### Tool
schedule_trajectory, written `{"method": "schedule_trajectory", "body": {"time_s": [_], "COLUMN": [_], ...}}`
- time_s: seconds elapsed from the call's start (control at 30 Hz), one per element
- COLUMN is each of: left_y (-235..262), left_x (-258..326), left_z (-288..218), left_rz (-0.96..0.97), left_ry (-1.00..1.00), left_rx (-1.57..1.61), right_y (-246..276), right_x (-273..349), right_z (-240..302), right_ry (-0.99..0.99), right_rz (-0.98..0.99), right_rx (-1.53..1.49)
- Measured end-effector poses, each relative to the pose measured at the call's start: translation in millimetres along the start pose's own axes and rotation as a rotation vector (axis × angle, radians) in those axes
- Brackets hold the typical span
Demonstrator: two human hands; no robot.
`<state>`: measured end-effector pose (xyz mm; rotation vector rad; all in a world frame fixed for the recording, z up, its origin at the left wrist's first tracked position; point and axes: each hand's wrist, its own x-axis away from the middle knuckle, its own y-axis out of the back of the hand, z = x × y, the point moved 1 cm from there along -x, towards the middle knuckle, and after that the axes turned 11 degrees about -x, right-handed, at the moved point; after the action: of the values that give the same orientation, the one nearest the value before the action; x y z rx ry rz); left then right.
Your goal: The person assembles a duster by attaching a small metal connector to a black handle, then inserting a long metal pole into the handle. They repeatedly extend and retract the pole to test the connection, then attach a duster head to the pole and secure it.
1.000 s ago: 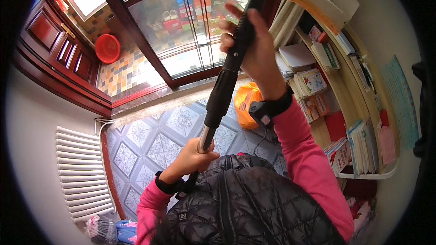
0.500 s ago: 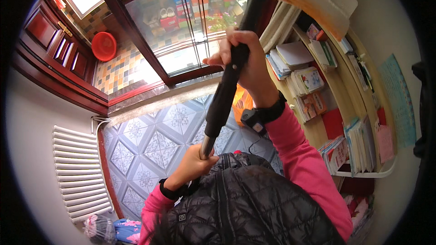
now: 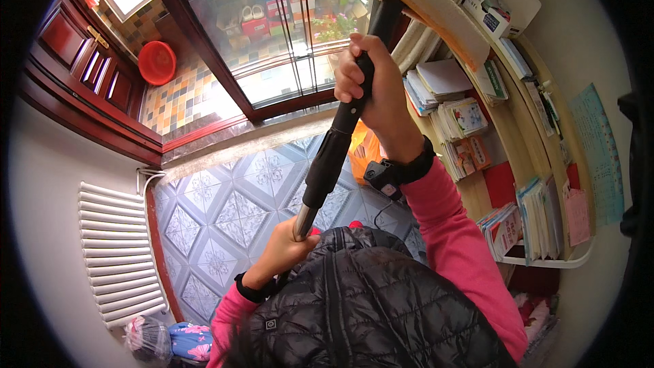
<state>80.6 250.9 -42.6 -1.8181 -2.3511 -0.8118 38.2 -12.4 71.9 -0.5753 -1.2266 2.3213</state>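
Observation:
A long pole slants across the middle of the view, with a black upper part (image 3: 329,163) and a bare silver metal part (image 3: 304,223) below it. High on the black part, my right hand (image 3: 381,95) is wrapped round the pole. My left hand (image 3: 283,251) grips the silver part lower down, close to my black quilted vest (image 3: 354,300). At the top, the pole runs up to a large curved cream pad (image 3: 436,7) with an orange-brown edge; the pad hides the pole's upper end. Where the pole's lower end is, I cannot see.
Shelves (image 3: 507,136) with books and papers stand at the right, an orange bag (image 3: 366,153) beside them. A white radiator (image 3: 119,252) lines the left wall. Ahead are a glass sliding door (image 3: 238,27), a dark red wooden door (image 3: 82,61) and a red basin (image 3: 157,63).
My right hand's fingers have closed more fully round the pole. The cream pad's right end has shifted left, uncovering a white box on the shelf top. My left hand has moved slightly left.

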Motion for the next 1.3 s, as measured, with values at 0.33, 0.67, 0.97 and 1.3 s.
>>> {"method": "schedule_trajectory", "body": {"time_s": [0.33,0.67,0.97,1.3], "left_y": [5,-9,-2,15], "left_x": [7,11,6,2], "left_z": [-11,9,27,30], "left_rz": [0.367,0.041,0.105,0.354], "left_ry": [0.051,-0.079,0.026,0.043], "left_rx": [0.364,-0.037,0.15,0.303], "right_y": [-10,-2,16,23], "right_x": [-5,-18,-13,4], "right_z": [1,26,53,23], "right_ry": [-0.008,0.041,0.142,0.121], "right_rz": [-0.014,0.031,-0.024,-0.165], "right_rx": [-0.02,-0.045,0.152,0.08]}}
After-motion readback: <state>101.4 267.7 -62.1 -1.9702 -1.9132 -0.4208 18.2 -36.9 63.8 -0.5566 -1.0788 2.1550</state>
